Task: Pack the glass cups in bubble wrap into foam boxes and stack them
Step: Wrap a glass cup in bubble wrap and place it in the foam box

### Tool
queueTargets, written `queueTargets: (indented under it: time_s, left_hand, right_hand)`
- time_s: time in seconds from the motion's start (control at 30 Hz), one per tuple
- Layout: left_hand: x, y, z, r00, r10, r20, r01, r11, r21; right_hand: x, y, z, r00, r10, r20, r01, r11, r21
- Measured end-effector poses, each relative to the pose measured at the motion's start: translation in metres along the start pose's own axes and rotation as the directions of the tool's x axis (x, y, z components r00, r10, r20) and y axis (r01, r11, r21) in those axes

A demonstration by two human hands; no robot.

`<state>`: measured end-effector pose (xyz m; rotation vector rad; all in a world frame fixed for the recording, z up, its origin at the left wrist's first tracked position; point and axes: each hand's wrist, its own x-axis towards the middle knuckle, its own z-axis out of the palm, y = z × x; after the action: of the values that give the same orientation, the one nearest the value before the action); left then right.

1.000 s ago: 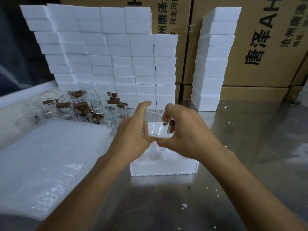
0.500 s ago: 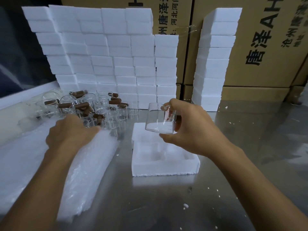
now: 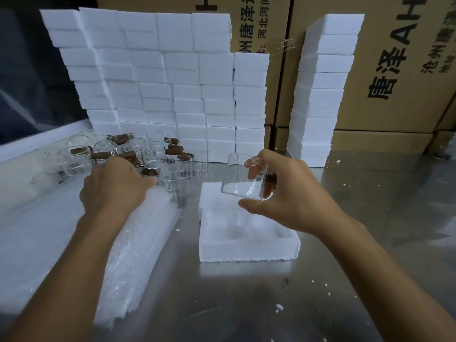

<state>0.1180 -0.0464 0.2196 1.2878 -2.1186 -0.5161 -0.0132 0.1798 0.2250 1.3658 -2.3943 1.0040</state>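
My right hand (image 3: 286, 193) holds a clear glass cup (image 3: 240, 181), tilted, above an open white foam box (image 3: 246, 248) with moulded hollows. A second foam piece (image 3: 209, 193) lies just behind the box. My left hand (image 3: 116, 186) rests palm down on the top edge of a stack of bubble wrap sheets (image 3: 138, 243), its fingers pinching the top sheet. Behind it stands a cluster of glass cups with brown wooden handles (image 3: 148, 159).
A wall of stacked white foam boxes (image 3: 160, 82) rises at the back, with a separate tall stack (image 3: 320, 95) to the right. Cardboard cartons (image 3: 394, 70) stand behind. The metal table (image 3: 246, 304) carries scattered foam crumbs.
My left hand let go of the cup and moved left onto the bubble wrap stack, lifting its edge. My right hand keeps the cup, now tilted and slightly to the right.
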Motion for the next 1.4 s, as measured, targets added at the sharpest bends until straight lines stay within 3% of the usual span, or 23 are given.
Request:
queueTargets:
  time_s: [0.1, 0.23, 0.53, 0.63, 0.77, 0.83, 0.97, 1.1, 1.2, 1.3, 1.4]
  left_hand:
    - [0.0, 0.005, -0.002, 0.982, 0.087, -0.169, -0.1, 0.993, -0.069]
    - [-0.001, 0.012, 0.0, 0.928, 0.23, -0.294, -0.288, 0.942, -0.172]
    - [-0.024, 0.037, 0.015, 0.883, 0.439, -0.164, -0.467, 0.795, -0.388]
    - [-0.035, 0.046, 0.013, 0.811, 0.545, -0.212, -0.576, 0.685, -0.446]
    - [-0.047, 0.053, 0.011, 0.695, 0.653, -0.302, -0.714, 0.578, -0.394]
    - [-0.049, 0.053, 0.012, 0.737, 0.609, -0.295, -0.672, 0.61, -0.419]
    - [-0.041, 0.045, 0.022, 0.886, 0.415, -0.207, -0.46, 0.739, -0.492]
    - [-0.035, 0.037, 0.033, 0.921, 0.375, -0.106, -0.387, 0.844, -0.371]
    - [-0.034, 0.033, 0.039, 0.938, 0.343, -0.045, -0.342, 0.897, -0.279]
    - [-0.034, 0.031, 0.043, 0.951, 0.309, 0.017, -0.3, 0.934, -0.192]
    - [-0.036, 0.031, 0.043, 0.936, 0.352, -0.007, -0.347, 0.919, -0.187]
  right_hand:
    - [0.0, 0.001, 0.001, 1.0, 0.003, 0.002, -0.003, 1.0, 0.009]
    - [0.0, 0.0, 0.002, 1.0, 0.008, 0.006, -0.008, 1.0, 0.016]
    - [0.002, 0.002, -0.001, 0.999, 0.027, -0.019, -0.026, 0.999, 0.046]
    - [0.003, 0.003, -0.004, 0.998, 0.029, -0.052, -0.025, 0.997, 0.079]
    - [0.004, 0.004, -0.01, 0.986, 0.054, -0.157, -0.039, 0.995, 0.095]
    - [0.003, 0.004, -0.012, 0.976, 0.076, -0.205, -0.055, 0.993, 0.104]
    - [0.004, 0.003, -0.013, 0.968, 0.116, -0.221, -0.093, 0.989, 0.115]
    - [0.002, -0.003, -0.012, 0.975, 0.116, -0.189, -0.086, 0.983, 0.16]
    - [0.001, -0.005, -0.009, 0.971, 0.171, -0.165, -0.114, 0.944, 0.309]
    - [0.002, -0.004, -0.003, 0.967, 0.204, -0.152, -0.101, 0.856, 0.508]
    - [0.003, -0.006, 0.001, 0.967, 0.251, -0.042, -0.134, 0.644, 0.753]
